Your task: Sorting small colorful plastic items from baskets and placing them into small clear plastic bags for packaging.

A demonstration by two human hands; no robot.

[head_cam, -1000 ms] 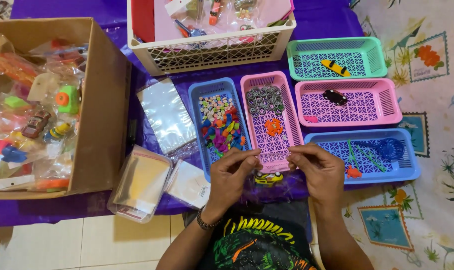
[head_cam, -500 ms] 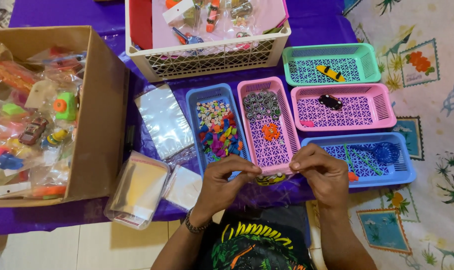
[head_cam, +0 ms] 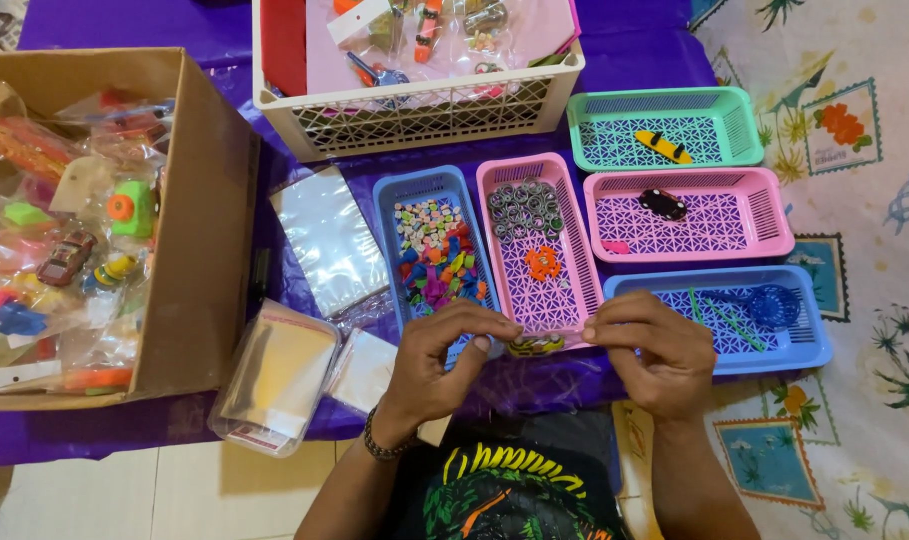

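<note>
Pinching a small clear bag between them, the left hand and the right hand meet just in front of the tall pink tray, fingers of both closed on the bag's two ends. The bag carries something small with yellow and dark markings; what it is cannot be told. It hangs at the near rim of the tall pink tray, over the purple cloth that covers the table.

Inside that tray lie grey rings at the far end and an orange piece in the middle. Touching the tall pink tray on the person's left is a blue tray of mixed coloured beads. To its right stand a wide pink tray with a dark toy, a green tray beyond that with a yellow toy, and a nearer blue tray. Behind the tall pink tray sits a white basket. Well to its left are clear bags, a stack of sleeves and a cardboard box of packed toys.
</note>
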